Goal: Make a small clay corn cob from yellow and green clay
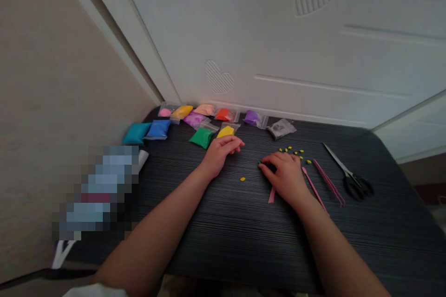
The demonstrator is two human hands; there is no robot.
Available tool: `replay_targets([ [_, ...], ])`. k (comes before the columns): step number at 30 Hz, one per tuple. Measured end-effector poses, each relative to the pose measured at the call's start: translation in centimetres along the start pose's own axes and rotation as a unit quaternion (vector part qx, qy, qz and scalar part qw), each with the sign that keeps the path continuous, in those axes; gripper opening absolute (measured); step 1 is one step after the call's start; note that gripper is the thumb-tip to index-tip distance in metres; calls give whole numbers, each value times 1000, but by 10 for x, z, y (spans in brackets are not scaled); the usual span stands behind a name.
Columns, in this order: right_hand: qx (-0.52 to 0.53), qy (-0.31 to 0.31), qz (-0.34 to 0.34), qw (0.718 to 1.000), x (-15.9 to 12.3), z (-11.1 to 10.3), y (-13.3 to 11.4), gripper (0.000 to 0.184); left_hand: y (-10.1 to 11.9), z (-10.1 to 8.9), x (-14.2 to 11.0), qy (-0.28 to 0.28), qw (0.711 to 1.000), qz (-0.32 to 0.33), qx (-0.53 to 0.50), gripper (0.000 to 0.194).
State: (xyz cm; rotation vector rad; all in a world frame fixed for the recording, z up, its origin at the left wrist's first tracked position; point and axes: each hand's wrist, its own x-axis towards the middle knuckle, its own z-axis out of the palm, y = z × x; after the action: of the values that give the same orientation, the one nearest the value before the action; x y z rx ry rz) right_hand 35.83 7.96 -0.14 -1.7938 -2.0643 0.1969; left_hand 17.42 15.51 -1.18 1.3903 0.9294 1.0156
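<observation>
My right hand (284, 174) is low over the dark table, its thumb and forefinger closed on a tiny green piece of clay (259, 162). My left hand (223, 152) hovers in front of the bag of yellow clay (226, 131), fingertips pressed together; whatever is between them is hidden. A small yellow clay piece (243, 179) lies on the table between both hands. Beyond my right hand sit several small yellow-and-green clay pieces (296, 152). Partly under that hand is a flat pink tool (272, 195).
Right of my right hand lie a thin pink tool (313, 186), pink tweezers (329, 182) and black-handled scissors (348, 174). Bags of coloured clay, among them green (202, 137), purple (253, 118) and blue (159, 129), line the back. A blurred package (104, 185) is at left.
</observation>
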Motion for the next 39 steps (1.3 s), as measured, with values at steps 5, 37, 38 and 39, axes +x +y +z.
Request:
replay_targets([
  [5, -8, 6, 3, 1000, 0, 4, -4, 14, 0, 0, 1, 0, 1000, -1, 8, 21],
  [37, -90, 36, 24, 995, 3, 11, -16, 33, 1, 0, 0, -3, 1000, 6, 9, 21],
  [38, -90, 38, 28, 995, 4, 11, -15, 34, 2, 1, 0, -3, 1000, 5, 10, 21],
  [39, -91, 41, 34, 994, 4, 11, -14, 34, 2, 1, 0, -3, 1000, 3, 12, 21],
])
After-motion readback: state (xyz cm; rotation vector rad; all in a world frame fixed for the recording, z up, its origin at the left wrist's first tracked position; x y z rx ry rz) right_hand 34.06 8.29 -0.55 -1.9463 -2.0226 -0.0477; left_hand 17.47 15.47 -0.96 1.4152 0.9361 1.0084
